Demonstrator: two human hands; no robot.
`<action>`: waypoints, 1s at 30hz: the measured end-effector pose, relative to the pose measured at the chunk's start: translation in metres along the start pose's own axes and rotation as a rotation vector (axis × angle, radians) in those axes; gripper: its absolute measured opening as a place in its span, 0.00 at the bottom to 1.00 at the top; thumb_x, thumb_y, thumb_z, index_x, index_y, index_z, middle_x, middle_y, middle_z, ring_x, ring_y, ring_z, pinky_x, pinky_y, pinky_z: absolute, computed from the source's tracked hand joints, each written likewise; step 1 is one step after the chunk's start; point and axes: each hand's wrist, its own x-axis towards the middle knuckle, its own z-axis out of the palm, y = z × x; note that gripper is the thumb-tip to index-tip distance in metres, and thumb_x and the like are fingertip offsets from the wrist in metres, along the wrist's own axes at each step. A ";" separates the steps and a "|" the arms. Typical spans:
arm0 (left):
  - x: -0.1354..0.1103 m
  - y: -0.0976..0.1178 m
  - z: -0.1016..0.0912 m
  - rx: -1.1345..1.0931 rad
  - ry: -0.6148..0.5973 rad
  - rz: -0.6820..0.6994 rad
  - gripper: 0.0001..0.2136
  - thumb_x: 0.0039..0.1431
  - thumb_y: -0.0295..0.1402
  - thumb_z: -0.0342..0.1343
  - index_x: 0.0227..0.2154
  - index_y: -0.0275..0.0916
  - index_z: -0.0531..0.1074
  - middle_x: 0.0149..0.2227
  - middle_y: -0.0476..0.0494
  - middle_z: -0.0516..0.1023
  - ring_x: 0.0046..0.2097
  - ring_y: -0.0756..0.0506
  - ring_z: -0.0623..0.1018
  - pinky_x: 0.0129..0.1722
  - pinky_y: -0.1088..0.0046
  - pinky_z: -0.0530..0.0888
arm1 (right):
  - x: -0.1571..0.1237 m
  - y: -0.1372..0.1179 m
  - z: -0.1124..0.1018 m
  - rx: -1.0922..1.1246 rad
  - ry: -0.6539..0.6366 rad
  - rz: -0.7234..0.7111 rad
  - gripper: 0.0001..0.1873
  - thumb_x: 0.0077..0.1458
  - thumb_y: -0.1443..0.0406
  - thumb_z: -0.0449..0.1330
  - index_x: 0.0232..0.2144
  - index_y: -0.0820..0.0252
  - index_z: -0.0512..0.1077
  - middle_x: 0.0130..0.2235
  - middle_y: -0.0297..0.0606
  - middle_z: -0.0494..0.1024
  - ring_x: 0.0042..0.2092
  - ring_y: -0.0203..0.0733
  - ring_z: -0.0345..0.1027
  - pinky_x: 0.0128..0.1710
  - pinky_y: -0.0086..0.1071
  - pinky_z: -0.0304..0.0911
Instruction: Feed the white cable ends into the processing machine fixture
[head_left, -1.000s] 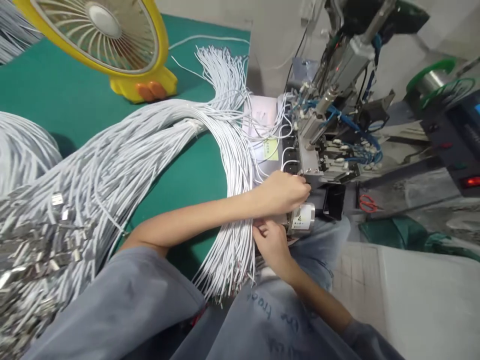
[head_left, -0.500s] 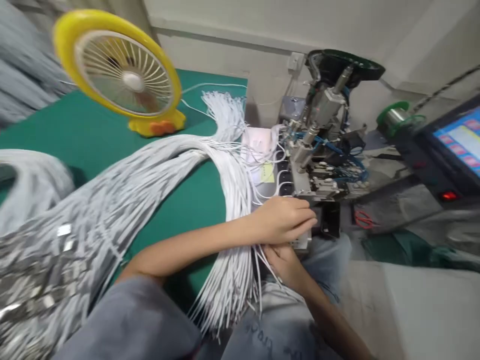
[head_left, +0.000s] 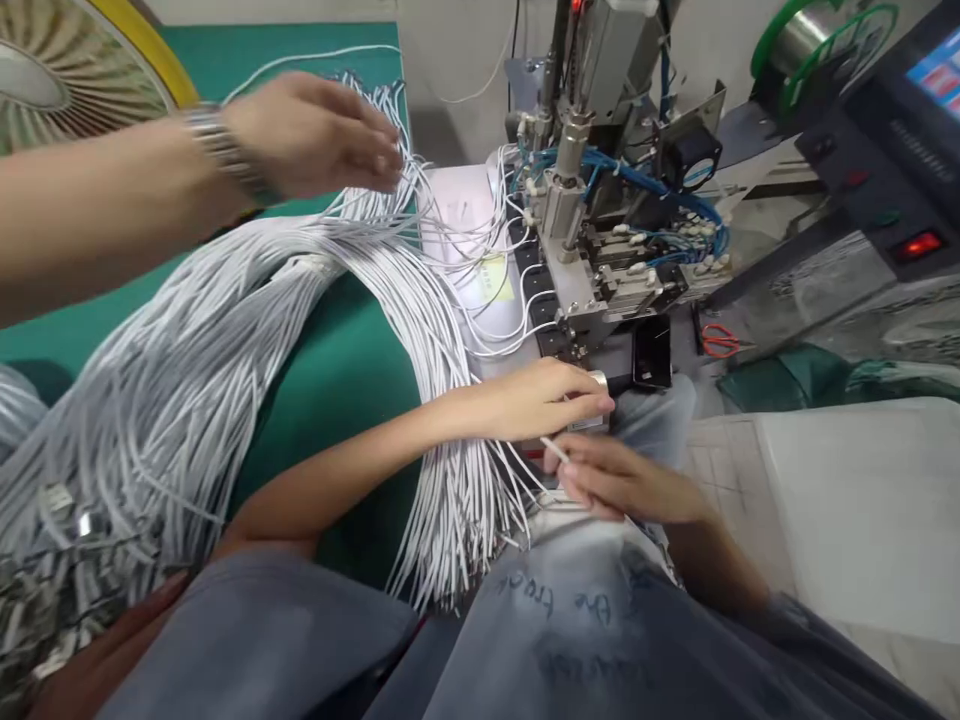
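My left hand (head_left: 547, 400) reaches across a bundle of white cables (head_left: 397, 310) to the front edge of a bench machine (head_left: 577, 250). Its fingers are bent together, and what they grip, if anything, is hidden. Just below it, my right hand (head_left: 630, 478) pinches the end of a thin white cable (head_left: 555, 450) that sticks out toward the left hand. The bundle hangs over the green table edge, its loose ends fanned beside my lap. Several single cables loop from the bundle side into the machine's black slots.
Another person's hand (head_left: 315, 135) with a wrist watch passes over the cables at upper left. A yellow fan (head_left: 142, 50) stands there. Right of the machine are a wire spool (head_left: 817, 40), a control panel (head_left: 885, 170), red-handled scissors (head_left: 720, 340) and a black phone-like object (head_left: 651, 352).
The view has shifted closer to the machine. Another person's hand has come in from the left. My hands have drawn slightly apart, and a short cable end now shows at my right fingers.
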 end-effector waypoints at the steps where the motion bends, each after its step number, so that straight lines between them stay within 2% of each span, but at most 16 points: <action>1: 0.001 -0.002 0.001 -0.037 -0.006 -0.019 0.19 0.66 0.37 0.40 0.29 0.32 0.72 0.27 0.46 0.74 0.29 0.53 0.71 0.32 0.78 0.66 | -0.002 0.003 -0.004 -0.039 0.167 -0.075 0.14 0.61 0.60 0.49 0.38 0.64 0.68 0.19 0.27 0.62 0.17 0.27 0.51 0.16 0.22 0.49; 3: 0.002 -0.006 0.004 -0.088 0.052 -0.062 0.18 0.64 0.38 0.43 0.30 0.32 0.73 0.29 0.46 0.75 0.30 0.53 0.72 0.31 0.79 0.65 | -0.002 0.007 -0.015 -0.140 0.482 -0.212 0.13 0.58 0.60 0.53 0.32 0.65 0.72 0.17 0.28 0.61 0.19 0.29 0.53 0.18 0.23 0.51; 4: 0.004 -0.009 0.005 -0.095 0.113 -0.079 0.16 0.63 0.38 0.46 0.33 0.33 0.74 0.31 0.45 0.76 0.31 0.53 0.73 0.31 0.79 0.66 | 0.000 0.009 -0.020 -0.171 0.595 -0.260 0.12 0.55 0.60 0.56 0.30 0.65 0.73 0.17 0.30 0.63 0.20 0.29 0.55 0.19 0.24 0.52; 6: 0.006 -0.013 0.007 -0.105 0.226 -0.078 0.11 0.60 0.36 0.51 0.36 0.33 0.75 0.34 0.45 0.76 0.33 0.53 0.73 0.31 0.80 0.66 | 0.006 0.011 -0.028 -0.152 0.768 -0.332 0.10 0.50 0.61 0.61 0.27 0.64 0.74 0.20 0.32 0.68 0.21 0.31 0.58 0.20 0.25 0.54; 9: 0.007 -0.014 0.008 -0.143 0.281 -0.072 0.10 0.60 0.32 0.51 0.31 0.33 0.74 0.27 0.47 0.75 0.27 0.55 0.72 0.28 0.82 0.65 | 0.016 0.010 -0.029 0.021 0.918 -0.425 0.08 0.48 0.62 0.63 0.28 0.62 0.74 0.23 0.34 0.72 0.22 0.32 0.61 0.22 0.26 0.58; 13: 0.006 -0.013 0.007 -0.225 0.296 -0.129 0.11 0.62 0.33 0.47 0.31 0.32 0.71 0.18 0.51 0.69 0.20 0.56 0.69 0.24 0.82 0.65 | 0.025 0.006 -0.023 0.215 0.864 -0.491 0.12 0.47 0.60 0.62 0.34 0.62 0.73 0.27 0.36 0.74 0.25 0.34 0.64 0.23 0.27 0.61; 17: 0.006 -0.013 0.006 -0.146 0.351 -0.085 0.10 0.61 0.31 0.48 0.32 0.32 0.72 0.23 0.49 0.72 0.23 0.55 0.70 0.25 0.82 0.66 | 0.028 0.004 -0.022 0.236 0.840 -0.517 0.16 0.51 0.57 0.59 0.37 0.63 0.73 0.30 0.40 0.73 0.28 0.35 0.65 0.20 0.26 0.58; 22: 0.010 -0.013 0.009 -0.018 0.458 0.037 0.09 0.59 0.28 0.50 0.29 0.33 0.74 0.30 0.43 0.74 0.33 0.52 0.73 0.32 0.79 0.69 | 0.030 0.001 -0.026 0.004 0.910 -0.546 0.09 0.51 0.62 0.60 0.33 0.61 0.75 0.31 0.37 0.72 0.31 0.34 0.65 0.27 0.27 0.61; 26: 0.011 -0.015 0.012 0.003 0.491 0.089 0.09 0.58 0.26 0.50 0.27 0.32 0.74 0.26 0.45 0.72 0.30 0.54 0.71 0.31 0.79 0.68 | 0.028 -0.003 -0.028 -0.190 0.977 -0.573 0.09 0.53 0.63 0.59 0.34 0.59 0.77 0.32 0.37 0.71 0.32 0.35 0.65 0.28 0.27 0.59; 30: 0.012 -0.019 0.014 0.013 0.548 0.082 0.06 0.56 0.26 0.54 0.29 0.33 0.75 0.25 0.46 0.72 0.27 0.54 0.70 0.27 0.80 0.66 | 0.027 -0.005 -0.029 -0.350 1.061 -0.537 0.10 0.54 0.63 0.57 0.34 0.59 0.77 0.29 0.36 0.70 0.28 0.33 0.62 0.26 0.27 0.58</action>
